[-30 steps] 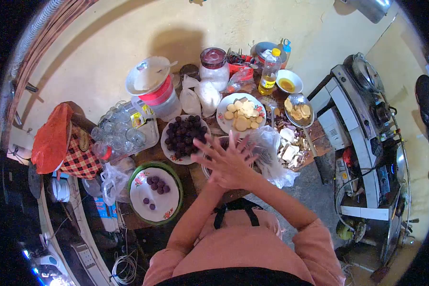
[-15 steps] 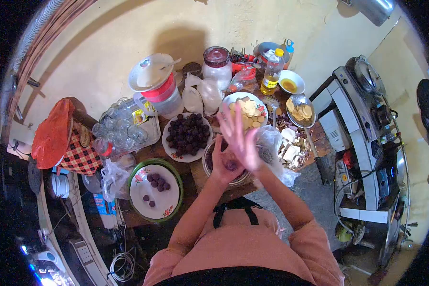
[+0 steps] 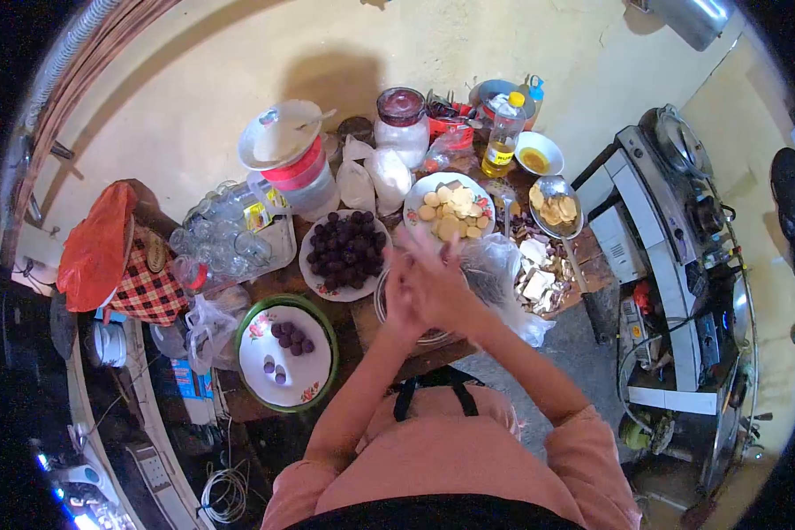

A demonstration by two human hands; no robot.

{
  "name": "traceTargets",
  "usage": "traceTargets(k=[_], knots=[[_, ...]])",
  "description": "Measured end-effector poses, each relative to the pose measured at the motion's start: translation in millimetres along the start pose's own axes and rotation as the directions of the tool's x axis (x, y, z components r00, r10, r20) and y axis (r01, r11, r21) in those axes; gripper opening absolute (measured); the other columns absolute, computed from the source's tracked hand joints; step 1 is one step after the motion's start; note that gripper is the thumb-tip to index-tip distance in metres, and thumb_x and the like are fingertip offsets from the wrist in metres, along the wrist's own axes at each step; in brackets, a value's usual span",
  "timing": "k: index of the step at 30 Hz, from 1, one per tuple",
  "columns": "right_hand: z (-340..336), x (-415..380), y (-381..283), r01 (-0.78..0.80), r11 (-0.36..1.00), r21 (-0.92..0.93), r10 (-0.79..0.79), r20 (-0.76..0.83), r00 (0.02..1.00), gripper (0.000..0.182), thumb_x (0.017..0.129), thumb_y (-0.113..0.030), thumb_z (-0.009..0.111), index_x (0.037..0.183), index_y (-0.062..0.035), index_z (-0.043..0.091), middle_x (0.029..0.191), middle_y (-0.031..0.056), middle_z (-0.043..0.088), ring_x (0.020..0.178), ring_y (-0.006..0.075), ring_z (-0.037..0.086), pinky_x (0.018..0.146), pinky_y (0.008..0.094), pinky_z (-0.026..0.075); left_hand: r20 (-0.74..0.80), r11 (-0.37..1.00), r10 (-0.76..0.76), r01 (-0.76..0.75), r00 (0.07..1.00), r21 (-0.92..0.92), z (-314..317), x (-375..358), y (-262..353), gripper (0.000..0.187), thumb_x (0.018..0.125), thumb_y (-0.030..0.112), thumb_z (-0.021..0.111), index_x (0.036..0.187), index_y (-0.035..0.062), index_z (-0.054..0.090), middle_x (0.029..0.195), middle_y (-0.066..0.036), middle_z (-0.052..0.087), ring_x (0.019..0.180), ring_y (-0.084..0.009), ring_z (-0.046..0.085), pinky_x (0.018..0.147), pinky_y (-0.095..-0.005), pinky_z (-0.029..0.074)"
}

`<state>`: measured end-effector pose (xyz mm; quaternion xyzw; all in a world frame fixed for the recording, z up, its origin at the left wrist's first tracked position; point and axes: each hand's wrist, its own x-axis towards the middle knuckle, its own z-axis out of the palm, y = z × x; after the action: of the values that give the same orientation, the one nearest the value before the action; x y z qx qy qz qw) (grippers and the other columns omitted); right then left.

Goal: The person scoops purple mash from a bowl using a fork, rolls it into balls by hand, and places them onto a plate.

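My left hand is cupped palm inward over a bowl at the table's front edge. Across it lies my right hand, blurred, its fingers stretched out and its palm against the left. A lump of purple dough showed by the left palm a moment ago; the overlapping hands hide it now. Left of the hands, a white plate heaped with dark purple balls stands close by. Nearer me, several more purple balls rest on a flowered plate over a green-rimmed basin.
Behind my hands sits a plate of pale round slices. Rightward are a plastic bag, peelings, a strainer and an oil bottle. Glass jars fill a tray at left. A stove stands far right.
My right hand has come down and left from its raised, spread pose onto my left hand. Both hands now overlap above the bowl. The plates have stayed put.
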<state>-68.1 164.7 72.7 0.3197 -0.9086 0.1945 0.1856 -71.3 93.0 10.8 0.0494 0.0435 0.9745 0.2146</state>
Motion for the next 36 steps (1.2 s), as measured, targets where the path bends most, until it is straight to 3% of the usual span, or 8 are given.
traceTargets(k=[5,8,11,15,20,22,26,36], knots=[[-8,20,-19,0.052,0.985,-0.166,-0.091,-0.24,0.967,0.064,0.08,-0.038,0.043,0.138,-0.0237,0.021,0.145,0.0075,0.013,0.132,0.0325,0.015,0.097,0.0647,0.009,0.324,0.998,-0.019,0.039,0.946,-0.055,7,-1,-13,0.075,0.081,0.063,0.028,0.139,0.0169,0.016,0.14,-0.005,0.027,0.127,-0.0279,0.027,0.104,-0.0464,0.02],[4,6,4,0.272,0.951,-0.147,-0.254,0.128,0.959,0.063,0.083,-0.041,0.039,0.138,-0.0196,0.02,0.144,0.0149,0.01,0.133,0.0336,0.01,0.096,0.0666,-0.001,0.131,1.0,0.008,-0.007,0.991,-0.006,25,-6,-11,0.072,0.082,0.058,0.033,0.138,0.0146,0.018,0.139,-0.007,0.027,0.126,-0.0269,0.029,0.103,-0.0448,0.023],[9,24,0,-0.154,0.943,0.295,0.133,0.09,0.987,0.065,0.079,-0.046,0.042,0.138,-0.0263,0.021,0.145,0.0115,0.011,0.133,0.0323,0.01,0.096,0.0669,-0.001,-0.069,0.997,0.062,-0.059,0.996,0.053,44,-14,-6,0.069,0.084,0.053,0.037,0.137,0.0124,0.02,0.139,-0.009,0.028,0.124,-0.0258,0.031,0.102,-0.0431,0.027],[1,26,-32,0.333,0.942,0.036,-0.334,0.168,0.927,0.067,0.084,-0.051,0.033,0.139,-0.0176,0.017,0.145,0.0133,0.01,0.134,0.0327,0.009,0.097,0.0655,-0.002,-0.354,0.996,0.029,0.005,0.935,0.094,45,-24,14,0.047,0.083,0.044,0.043,0.114,0.0101,0.034,0.107,-0.006,0.035,0.092,-0.0197,0.035,0.078,-0.0354,0.029],[-36,30,-57,0.201,0.859,0.471,-0.173,-0.103,0.98,0.057,0.09,-0.045,0.03,0.136,-0.012,0.024,0.142,0.0138,0.02,0.131,0.0314,0.019,0.101,0.0579,0.003,-0.708,0.944,0.159,0.105,0.688,0.313,30,-81,76,0.026,0.081,0.033,0.051,0.085,0.0073,0.051,0.067,-0.002,0.044,0.053,-0.0121,0.04,0.047,-0.0256,0.032],[-55,27,-50,0.061,0.851,0.522,-0.025,-0.075,0.997,0.052,0.091,-0.037,0.037,0.134,-0.0097,0.029,0.138,0.0146,0.029,0.127,0.0295,0.028,0.103,0.0515,0.012,-0.721,0.772,0.402,0.215,0.564,0.598,18,-120,112,0.024,0.081,0.029,0.054,0.074,0.0061,0.057,0.051,0.0,0.048,0.037,-0.009,0.042,0.035,-0.0218,0.033],[-35,-2,10,-0.462,0.642,0.612,0.364,0.286,0.886,0.028,0.084,-0.014,0.053,0.111,-0.0059,0.055,0.113,0.0121,0.054,0.107,0.0239,0.05,0.09,0.0348,0.036,-0.214,-0.251,0.806,0.646,0.552,0.721,-11,-201,175,0.017,0.078,0.019,0.057,0.078,0.0028,0.059,0.06,-0.008,0.055,0.056,-0.0184,0.055,0.054,-0.0323,0.044],[-26,-62,53,-0.617,0.784,-0.064,0.621,0.087,0.779,0.032,0.081,-0.025,0.057,0.102,-0.003,0.049,0.09,0.0216,0.059,0.082,0.0374,0.057,0.075,0.0424,0.044,-0.201,-0.584,0.696,0.707,0.689,0.399,-26,-238,191,0.025,0.07,0.005,0.06,0.094,0.0054,0.057,0.083,-0.012,0.056,0.078,-0.0299,0.057,0.07,-0.0397,0.045]])
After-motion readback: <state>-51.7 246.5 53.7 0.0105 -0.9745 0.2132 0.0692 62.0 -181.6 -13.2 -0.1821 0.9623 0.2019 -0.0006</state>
